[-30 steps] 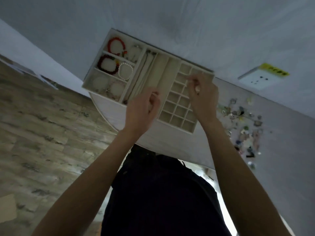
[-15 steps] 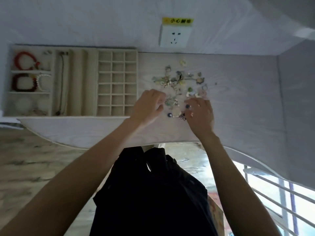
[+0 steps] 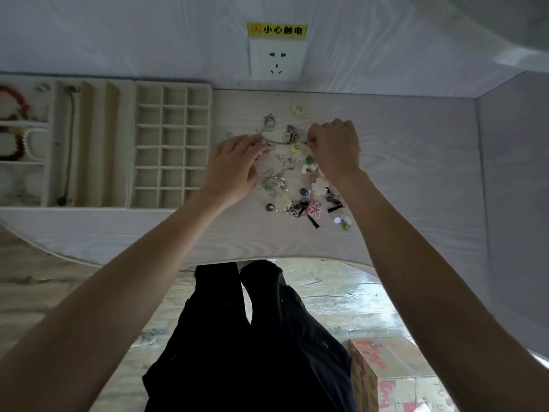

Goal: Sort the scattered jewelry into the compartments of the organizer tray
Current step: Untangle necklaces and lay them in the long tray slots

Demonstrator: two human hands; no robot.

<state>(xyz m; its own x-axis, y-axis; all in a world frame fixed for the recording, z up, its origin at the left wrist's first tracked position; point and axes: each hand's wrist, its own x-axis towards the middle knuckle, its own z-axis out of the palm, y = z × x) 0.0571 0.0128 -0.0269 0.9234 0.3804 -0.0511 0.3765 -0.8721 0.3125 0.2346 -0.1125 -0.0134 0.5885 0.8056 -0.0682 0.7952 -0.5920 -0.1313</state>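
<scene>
— What are our hands doing?
— Our left hand [image 3: 234, 168] and right hand [image 3: 335, 147] each pinch an end of a thin chain [image 3: 285, 142] over the jewelry pile [image 3: 297, 185].
— And the tray [image 3: 130, 144]?
— Just beside the pile, to its left.

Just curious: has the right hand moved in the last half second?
Yes. The right hand moved farther up the jewelry pile, toward the wall socket.

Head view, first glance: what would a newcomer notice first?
Both hands work in the scattered jewelry on the pale table: the left hand and right hand each pinch an end of a thin chain. Left of them sits the organizer tray, its small grid compartments looking empty. A wall socket with a yellow label hangs above.
</scene>
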